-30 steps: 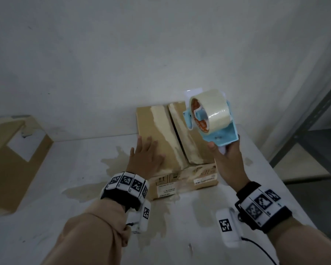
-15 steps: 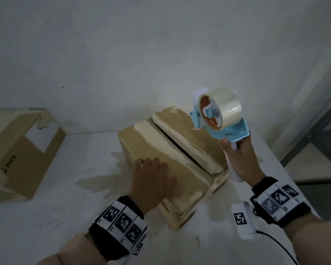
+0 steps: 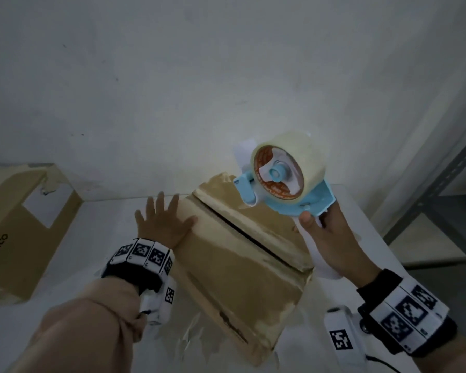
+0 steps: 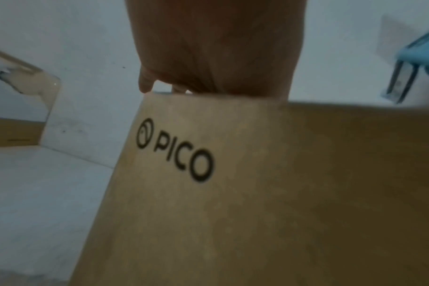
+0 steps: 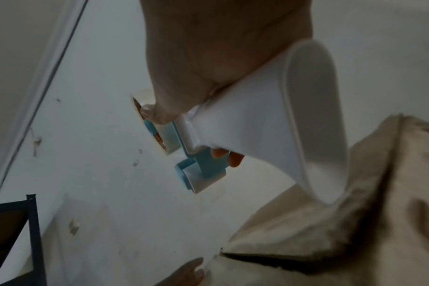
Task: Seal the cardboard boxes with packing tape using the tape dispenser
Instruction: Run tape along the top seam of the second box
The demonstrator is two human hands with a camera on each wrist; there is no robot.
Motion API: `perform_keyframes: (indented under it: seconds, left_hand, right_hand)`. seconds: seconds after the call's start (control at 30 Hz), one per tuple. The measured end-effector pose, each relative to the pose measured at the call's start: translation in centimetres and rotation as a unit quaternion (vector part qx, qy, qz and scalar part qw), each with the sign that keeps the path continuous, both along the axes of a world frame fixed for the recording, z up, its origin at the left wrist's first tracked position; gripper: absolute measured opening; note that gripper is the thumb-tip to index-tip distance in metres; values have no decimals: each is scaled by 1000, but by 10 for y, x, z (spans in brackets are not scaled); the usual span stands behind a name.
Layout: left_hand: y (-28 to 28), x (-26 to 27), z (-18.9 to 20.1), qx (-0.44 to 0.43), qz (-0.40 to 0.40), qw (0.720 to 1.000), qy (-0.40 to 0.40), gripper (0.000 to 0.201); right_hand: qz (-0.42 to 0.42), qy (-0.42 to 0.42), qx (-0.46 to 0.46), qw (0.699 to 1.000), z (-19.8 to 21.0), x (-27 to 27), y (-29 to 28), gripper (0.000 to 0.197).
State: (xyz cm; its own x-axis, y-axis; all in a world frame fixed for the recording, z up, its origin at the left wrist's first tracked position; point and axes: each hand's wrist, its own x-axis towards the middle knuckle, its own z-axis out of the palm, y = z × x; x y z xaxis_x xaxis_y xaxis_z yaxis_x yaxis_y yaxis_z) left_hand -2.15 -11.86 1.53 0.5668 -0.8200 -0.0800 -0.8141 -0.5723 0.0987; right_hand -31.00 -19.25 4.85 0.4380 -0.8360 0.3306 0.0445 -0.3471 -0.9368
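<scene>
Cardboard box (image 3: pixel 234 254) on white table (image 3: pixel 65 265), turned diagonal; open seam between flaps runs from far-left to near-right. Left hand (image 3: pixel 163 224) flat on far-left corner of box, fingers spread and straight, pressing. Right hand (image 3: pixel 331 243) wrapped round white handle of tape dispenser (image 3: pixel 285 179), held above far end of seam, not touching cardboard. Dispenser's nose points toward left hand. Judgement: start point lies just below and left of dispenser; pull should follow seam toward near-right. Second box (image 3: pixel 19 232) well apart at left.
</scene>
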Motion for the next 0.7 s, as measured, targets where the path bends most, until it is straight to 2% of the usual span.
perform_keyframes:
  seconds: [0.17,0.33,0.47,0.57,0.63,0.67,0.7]
  left_hand:
    - [6,-1,3,-23,-50,997,56,65]
    - [34,-5,6,10,-64,996,64,89]
    - [65,-11,11,35,-105,989,98,81]
    - [78,-5,21,45,-140,987,67,82]
    - [77,1,30,-31,-150,987,48,94]
    - [76,3,37,-83,-149,984,56,94]
    - [74,5,44,-126,-143,979,72,86]
  right_hand:
    - [33,-4,11,999,17,21,6,73]
    - [30,13,1,999,29,42,4,73]
    - [76,11,-1,997,32,58,4,69]
    - [117,17,-18,993,32,66,8,66]
    - [145,24,-28,989,33,68,11,66]
    - [156,30,-34,987,34,69,13,66]
    - [165,37,-41,985,35,70,15,66]
